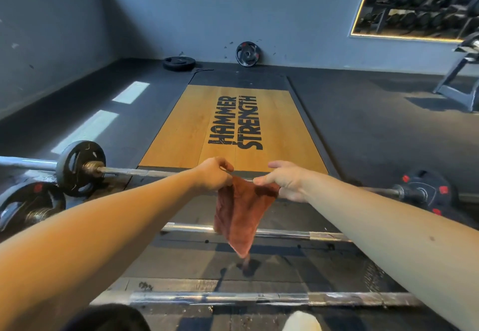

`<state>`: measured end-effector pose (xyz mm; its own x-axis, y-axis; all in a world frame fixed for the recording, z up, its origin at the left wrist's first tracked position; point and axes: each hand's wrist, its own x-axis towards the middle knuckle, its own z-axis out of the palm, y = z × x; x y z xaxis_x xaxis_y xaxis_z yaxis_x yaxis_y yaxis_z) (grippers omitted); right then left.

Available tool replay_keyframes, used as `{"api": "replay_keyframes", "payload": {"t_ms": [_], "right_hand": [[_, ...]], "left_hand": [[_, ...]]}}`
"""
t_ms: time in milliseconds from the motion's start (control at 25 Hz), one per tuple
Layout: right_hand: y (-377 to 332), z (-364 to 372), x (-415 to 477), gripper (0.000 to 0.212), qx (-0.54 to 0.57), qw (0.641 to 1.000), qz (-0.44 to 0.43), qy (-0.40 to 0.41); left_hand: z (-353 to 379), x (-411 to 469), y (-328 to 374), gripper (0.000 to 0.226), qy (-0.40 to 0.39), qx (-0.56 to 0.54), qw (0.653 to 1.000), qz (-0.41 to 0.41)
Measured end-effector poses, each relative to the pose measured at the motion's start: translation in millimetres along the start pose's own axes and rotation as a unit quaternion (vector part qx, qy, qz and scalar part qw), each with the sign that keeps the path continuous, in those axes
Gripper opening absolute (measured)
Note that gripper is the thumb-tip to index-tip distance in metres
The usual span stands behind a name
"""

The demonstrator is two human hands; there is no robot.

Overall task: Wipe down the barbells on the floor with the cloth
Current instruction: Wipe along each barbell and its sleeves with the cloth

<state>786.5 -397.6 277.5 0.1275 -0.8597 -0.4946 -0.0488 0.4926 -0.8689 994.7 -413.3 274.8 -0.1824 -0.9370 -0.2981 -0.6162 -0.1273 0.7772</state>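
- At the far left a low plate [28, 206] sits on a bar end, and just beyond it the left plate [80, 167] stands upright on the far bar [155, 173].
- The far bar runs across the floor along the near edge of the wooden platform [181, 128].
- Our left hand [215, 175] is out over the far bar, fingers curled, pinching the cloth's upper left corner.
- The cloth [241, 214], rust-red, hangs in the air between our hands, stretched at the top and tapering to a point below, touching no bar.
- It hangs in front of the middle bar [282, 234]; the near bar [233, 298] lies closer to us.
- Our right hand [282, 180] pinches the upper right corner between thumb and forefinger, with the other fingers loose.
- At the right the right plate [425, 193] sits on the far bar's other end.
- Further right, a bench frame [461, 82] stands by the wall.
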Motion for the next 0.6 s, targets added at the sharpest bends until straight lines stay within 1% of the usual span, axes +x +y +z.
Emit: {"api": "replay_keyframes", "payload": {"t_ms": [40,120,160,240,360,400,440,520,560,600], "right_hand": [[5,-3,4,0.094,-0.007,1.0,-0.009,0.0],[14,-12,10,0.087,-0.037,0.999,-0.026,-0.003],[19,-17,13,0.084,-0.048,0.998,-0.026,-0.006],[27,-24,21,0.08,-0.074,0.997,-0.027,-0.013],[36,-26,33,0.075,-0.183,0.982,-0.037,-0.012],[36,-24,36,0.066,-0.226,0.973,-0.044,-0.01],[37,-24,38,0.052,-0.275,0.96,-0.053,-0.006],[36,-26,44,0.022,-0.365,0.928,-0.069,0.027],[36,-28,48,0.013,-0.388,0.917,-0.071,0.047],[37,-31,54,0.012,-0.397,0.913,-0.067,0.06]], "left_hand": [[0,4,-1,0.038,-0.024,0.01,1.0,0.003],[1,11,-1,0.048,-0.07,0.044,0.996,0.013],[4,16,-1,0.049,-0.088,0.061,0.994,0.019],[13,26,0,0.042,-0.085,0.081,0.993,0.033],[28,39,3,0.015,-0.036,0.104,0.993,0.044],[30,42,4,0.007,-0.021,0.117,0.992,0.043],[33,44,5,0.006,-0.015,0.129,0.991,0.037],[38,50,8,0.014,-0.015,0.158,0.987,0.024],[40,53,9,0.016,-0.019,0.171,0.985,0.018],[42,58,8,0.018,-0.024,0.172,0.985,0.011]]}}
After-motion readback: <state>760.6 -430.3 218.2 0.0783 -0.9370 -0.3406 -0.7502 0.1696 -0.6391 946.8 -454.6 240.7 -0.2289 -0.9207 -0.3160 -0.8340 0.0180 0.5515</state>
